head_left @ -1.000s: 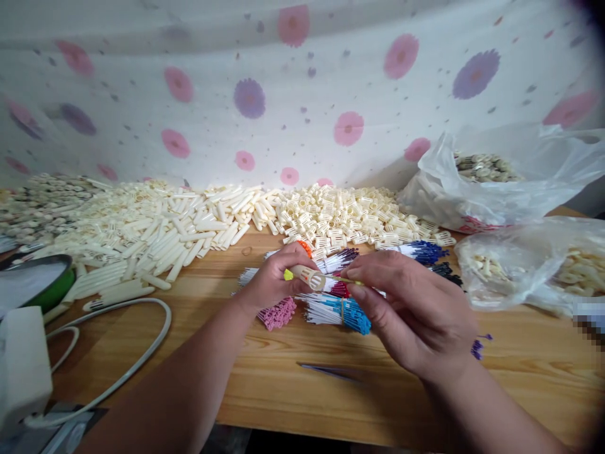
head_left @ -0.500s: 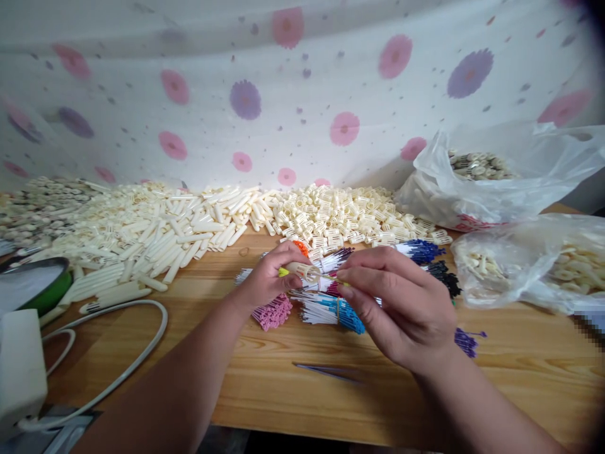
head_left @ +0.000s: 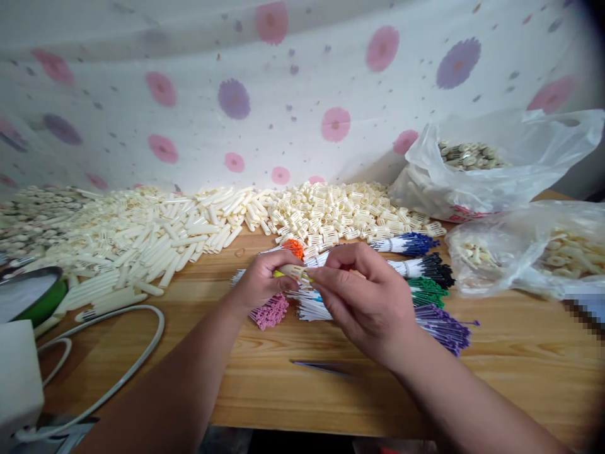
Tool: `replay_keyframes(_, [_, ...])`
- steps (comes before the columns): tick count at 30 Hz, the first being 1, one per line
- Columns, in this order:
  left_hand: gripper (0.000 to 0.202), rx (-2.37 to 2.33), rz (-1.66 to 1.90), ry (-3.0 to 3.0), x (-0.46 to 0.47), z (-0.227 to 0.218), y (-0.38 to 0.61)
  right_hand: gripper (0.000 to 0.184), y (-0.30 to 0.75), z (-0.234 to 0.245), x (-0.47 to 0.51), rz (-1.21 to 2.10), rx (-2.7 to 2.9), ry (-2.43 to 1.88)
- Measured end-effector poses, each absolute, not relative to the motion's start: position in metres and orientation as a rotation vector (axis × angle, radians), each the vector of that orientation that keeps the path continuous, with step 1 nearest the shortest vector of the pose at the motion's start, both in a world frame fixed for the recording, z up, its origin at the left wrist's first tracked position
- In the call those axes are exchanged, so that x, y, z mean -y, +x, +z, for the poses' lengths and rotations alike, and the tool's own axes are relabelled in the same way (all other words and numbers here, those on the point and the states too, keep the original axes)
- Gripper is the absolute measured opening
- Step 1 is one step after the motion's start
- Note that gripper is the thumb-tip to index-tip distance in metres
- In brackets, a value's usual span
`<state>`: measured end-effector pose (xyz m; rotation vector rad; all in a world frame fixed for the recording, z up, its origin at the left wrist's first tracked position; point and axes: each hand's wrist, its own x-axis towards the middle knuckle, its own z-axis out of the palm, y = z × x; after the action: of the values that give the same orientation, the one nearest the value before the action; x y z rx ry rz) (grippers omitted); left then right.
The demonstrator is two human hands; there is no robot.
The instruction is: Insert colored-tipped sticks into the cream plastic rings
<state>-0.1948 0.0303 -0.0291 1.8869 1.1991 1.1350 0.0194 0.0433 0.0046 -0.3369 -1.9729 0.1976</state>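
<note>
My left hand (head_left: 265,277) is closed around a short cream slotted pen barrel piece (head_left: 293,271). A yellow bit (head_left: 278,273) shows at that piece's left end. At its right end, the fingertips of my right hand (head_left: 366,293) pinch a thin yellow-ended pen refill (head_left: 306,277), mostly hidden by the fingers. Bundles of white refills with coloured ends lie around and behind my hands: pink (head_left: 269,311), orange (head_left: 293,248), dark blue (head_left: 418,243), black (head_left: 432,270), green (head_left: 429,292) and purple (head_left: 444,328). A partly covered bundle (head_left: 312,306) lies beneath my right hand.
Heaps of cream tubes (head_left: 189,227) and slotted pieces (head_left: 340,211) line the back of the wooden table (head_left: 246,384). Tweezers (head_left: 319,366) lie in front. Plastic bags of parts (head_left: 477,183) stand right; a white cable (head_left: 158,334) and green-rimmed dish (head_left: 50,302) are left.
My right hand has moved left, bringing the refill up against the slotted piece's end. More of the green and purple bundles shows now. The view has shifted slightly.
</note>
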Motion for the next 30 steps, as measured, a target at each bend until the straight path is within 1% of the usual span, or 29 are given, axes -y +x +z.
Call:
replay_keyframes(6, [0.059,-1.255,1.149,2.048,-0.026,-0.021,-0.191,0.011,0.017,0.005,-0.047,0.283,1.978,-0.389])
replay_keyframes(13, [0.044,-1.322,1.253,2.275,-0.027,-0.018,-0.191,0.011,0.015,0.003,-0.051,0.353,1.965,-0.4])
replay_keyframes(24, [0.036,-1.438,1.362,2.316,-0.028,-0.02,-0.187,0.009,0.01,-0.003,-0.055,0.549,1.916,-0.446])
replay_keyframes(30, [0.037,-1.496,1.405,2.334,-0.03,-0.019,-0.191,0.013,0.008,-0.012,-0.063,0.831,1.879,-0.453])
